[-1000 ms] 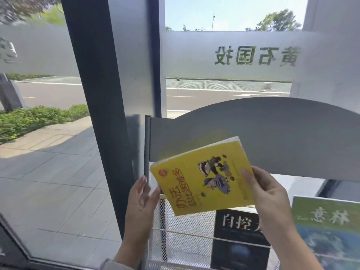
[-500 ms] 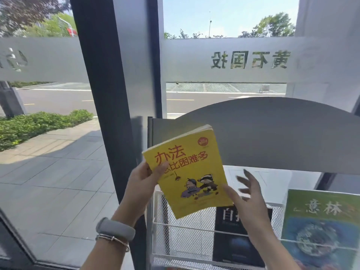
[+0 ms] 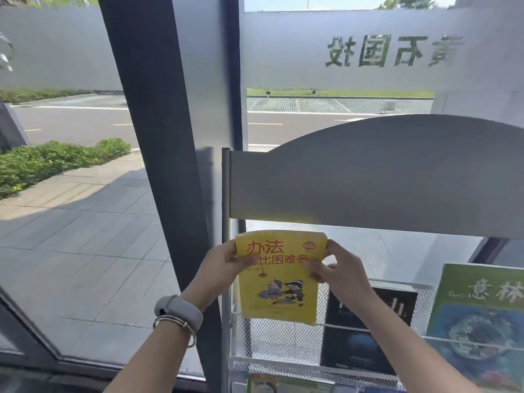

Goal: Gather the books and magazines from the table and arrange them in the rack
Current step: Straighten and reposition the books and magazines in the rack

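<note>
A yellow book (image 3: 279, 290) with red characters and a cartoon on its cover is held upright over the left end of the white mesh rack (image 3: 272, 340). My left hand (image 3: 219, 268) grips its upper left edge and my right hand (image 3: 336, 269) grips its upper right edge. The book's bottom edge hangs at the rack's top wire, in front of the mesh. A black book (image 3: 365, 333) stands in the same shelf just to the right. A green and blue magazine (image 3: 479, 316) stands at the far right.
The rack has a grey curved header panel (image 3: 382, 180) above the shelf and a grey post (image 3: 226, 251) on its left. A dark window pillar (image 3: 158, 137) and glass stand behind. Another cover (image 3: 269, 385) shows in the lower shelf.
The book turned from tilted sideways to upright. Both hands now hold its top corners and have lowered it toward the left end of the rack's shelf.
</note>
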